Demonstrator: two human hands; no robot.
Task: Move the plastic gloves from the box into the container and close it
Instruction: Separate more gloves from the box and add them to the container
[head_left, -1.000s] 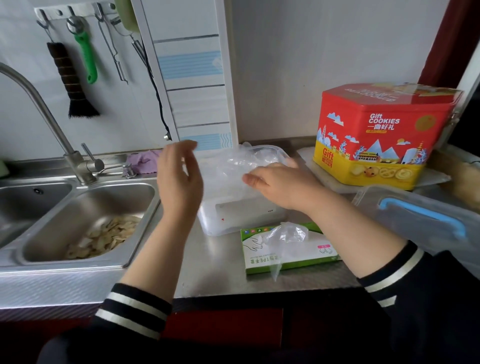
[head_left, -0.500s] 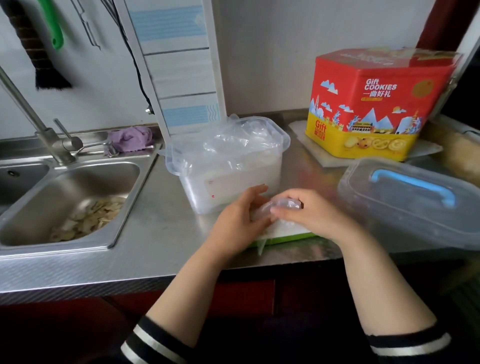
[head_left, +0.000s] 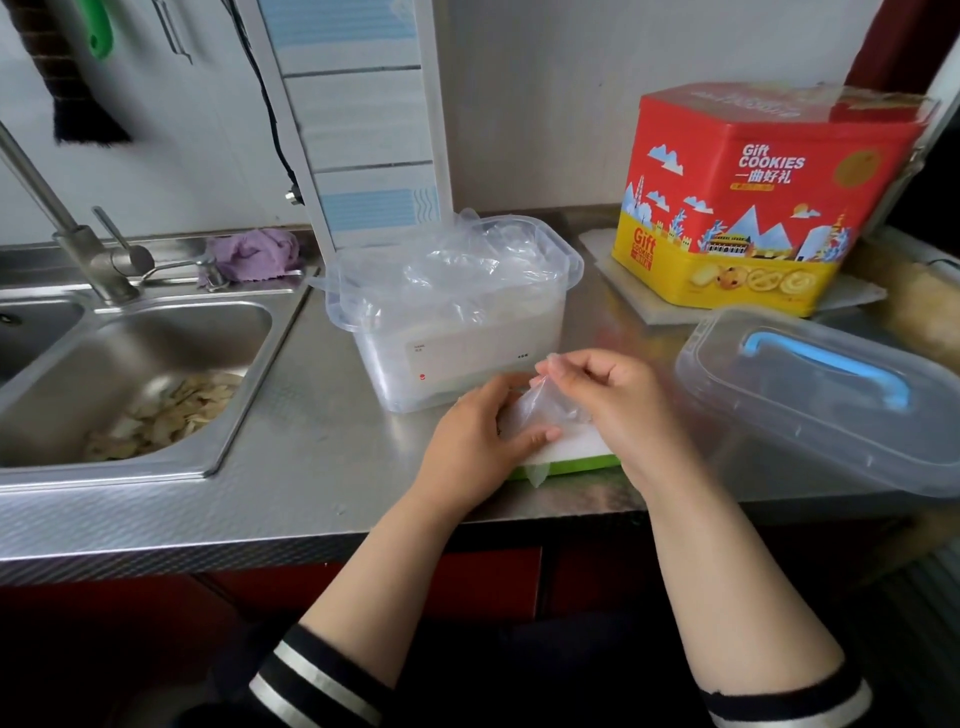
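Red and yellow tin (head_left: 748, 202) at far right reads "Gift COOKIES" in white, with Chinese characters beneath, and "Gift COOKIES" again small on the yellow band beside printed biscuits; it sits on a pale mat (head_left: 852, 296). Clear plastic container (head_left: 457, 332) at centre of the steel counter (head_left: 311, 447), lid off, heaped with crumpled plastic gloves (head_left: 457, 265) that rise above its rim and spill over the left edge; a white label on its near wall carries a red dot and small print too fine to read. Its lid (head_left: 810, 415), clear with a blue handle, lies apart at near right, overhanging the counter edge. Green-edged glove box (head_left: 566, 457) lies flat just in front of the container, mostly covered by the hands; no print legible. Left hand (head_left: 478, 441) rests on the box top, fingers bent, thumb pressing the film. Right hand (head_left: 602, 395) pinches a thin clear glove (head_left: 550, 405) between thumb and fingertips, drawn up just above the box. Sink (head_left: 218, 462) at left holds pale peelings (head_left: 161, 410). Purple cloth (head_left: 254, 254) lies behind the sink by the tap (head_left: 78, 244).
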